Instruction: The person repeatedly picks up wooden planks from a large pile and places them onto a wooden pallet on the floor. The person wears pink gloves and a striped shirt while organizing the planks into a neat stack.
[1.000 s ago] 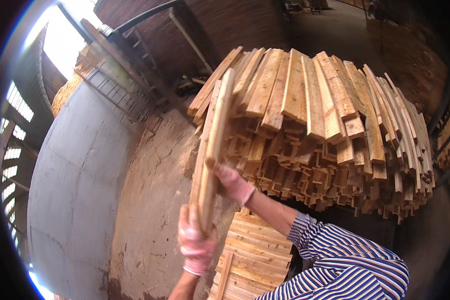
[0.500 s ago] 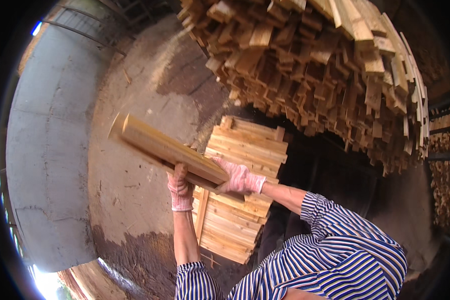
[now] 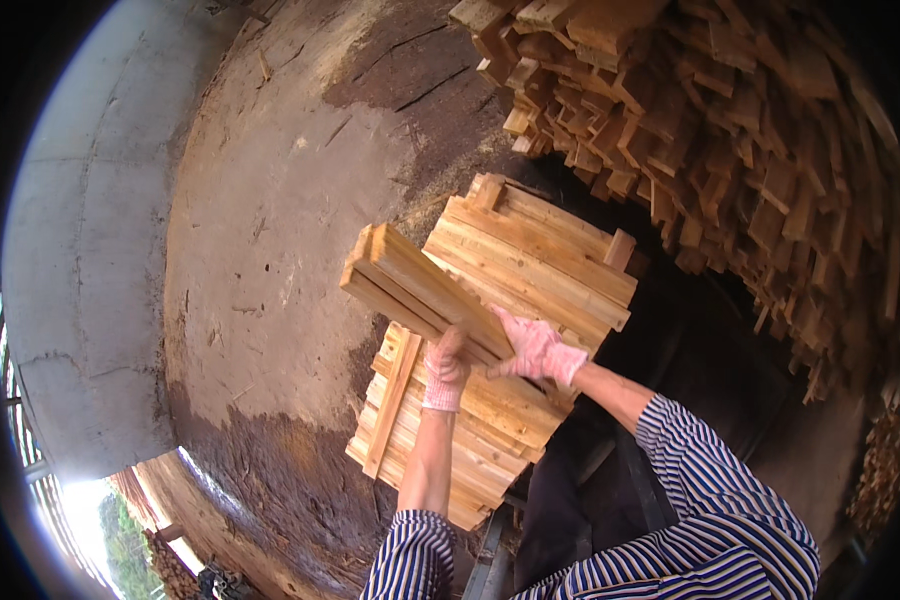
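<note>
Both my hands wear pink-and-white knit gloves and grip one bundle of wooden boards [image 3: 430, 290]. My left hand [image 3: 447, 368] is wrapped round the bundle's left side, close to its near end. On the right side, my right hand [image 3: 538, 349] clasps the same end. The boards slant up and away to the left, over a stack of pale boards [image 3: 535, 250] laid side by side. A narrow cross strip [image 3: 394, 402] lies across the left part of that stack, and short wood pieces stand out at its far edge. The held boards hide the stack's middle.
A large pile of boards [image 3: 690, 130], ends facing me, rises at the upper right. A grey concrete wall [image 3: 80, 260] runs along the left. Dirt floor [image 3: 270, 240] with wood debris lies between. Near the bottom left is a log [image 3: 220, 530]; a metal bar [image 3: 489, 560] stands beside my legs.
The board bundle has moved right within the view and now slants more steeply, nearer to the stack's middle. Both hands still hold it. The whole view has shifted, showing more floor.
</note>
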